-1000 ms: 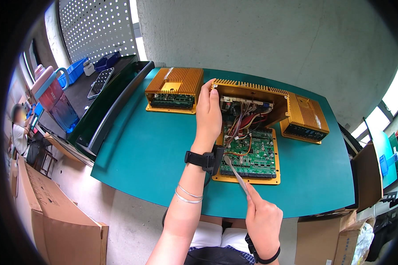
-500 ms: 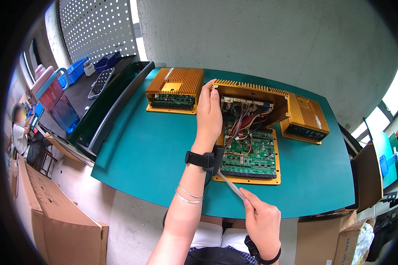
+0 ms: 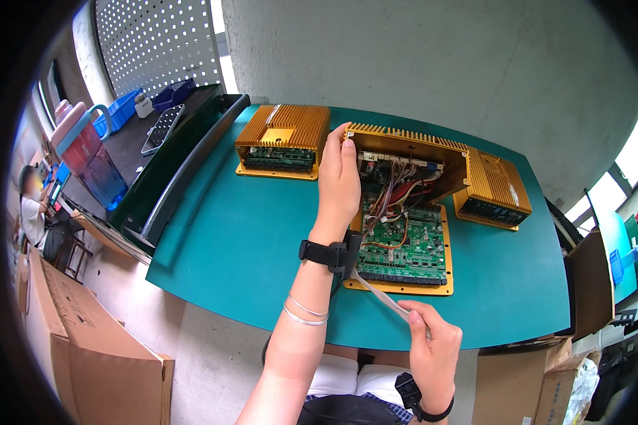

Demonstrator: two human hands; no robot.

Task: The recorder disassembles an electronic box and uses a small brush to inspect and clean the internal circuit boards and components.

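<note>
My left hand (image 3: 340, 177) grips the left edge of a gold finned metal housing (image 3: 407, 142), tilted up on its side. Its open underside faces me, and bundled wires (image 3: 403, 188) run from inside it to a green circuit board (image 3: 407, 248) on a gold base plate (image 3: 448, 283). Low on the right, my right hand (image 3: 436, 347) is closed on a thin, pale grey strip (image 3: 381, 295). The strip slants up to the left, and its far end is hidden behind my left wrist, by the plate's near left corner. Its exact kind is unclear.
Two more gold finned units stand on the green table (image 3: 213, 248): a left one (image 3: 282, 138) and a right one (image 3: 495, 188). A dark side bench on the left carries a pink-and-blue bottle (image 3: 96, 159), a phone (image 3: 163, 129) and blue bins (image 3: 120, 110). Cardboard boxes (image 3: 99, 354) stand below.
My right hand has moved a little to the right with the strip, and more of the strip shows. My left hand keeps its hold on the housing.
</note>
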